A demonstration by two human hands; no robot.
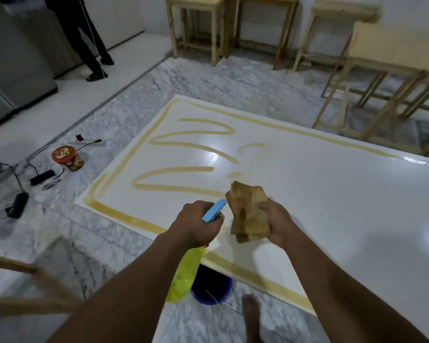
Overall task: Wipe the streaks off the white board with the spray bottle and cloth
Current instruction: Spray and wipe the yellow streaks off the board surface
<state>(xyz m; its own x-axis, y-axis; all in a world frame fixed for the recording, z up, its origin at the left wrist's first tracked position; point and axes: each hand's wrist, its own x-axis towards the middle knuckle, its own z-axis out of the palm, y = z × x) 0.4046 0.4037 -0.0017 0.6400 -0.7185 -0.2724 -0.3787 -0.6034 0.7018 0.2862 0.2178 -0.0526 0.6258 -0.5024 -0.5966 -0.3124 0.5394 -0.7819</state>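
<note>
Left hand (196, 226): fingers curled round spray bottle (183, 276) neck, light rigid plastic, hold at trigger | right hand (278, 224): fingers clutch folded cloth (249, 211), soft, grip bunched | white board (332, 206): flat on floor (208, 78), glossy, likely slippery; streaks (174, 170) across left half.

The white board (320, 206) is seen to be super glossy and smooth, with lamp glare mirrored mid-frame. The streaks (183, 144) on it look dull and smeary. The cloth (248, 209) at centre is matt, soft fabric, pretty rumpled. The spray bottle (185, 276) is all plastic: opaque blue head, see-through yellow-green body. The floor (208, 78) is done in polished veined marble. The stools (196, 28) along the top are left as bare wood. Shiny blue plastic is seen on the bucket (208, 288), lower centre.
</note>
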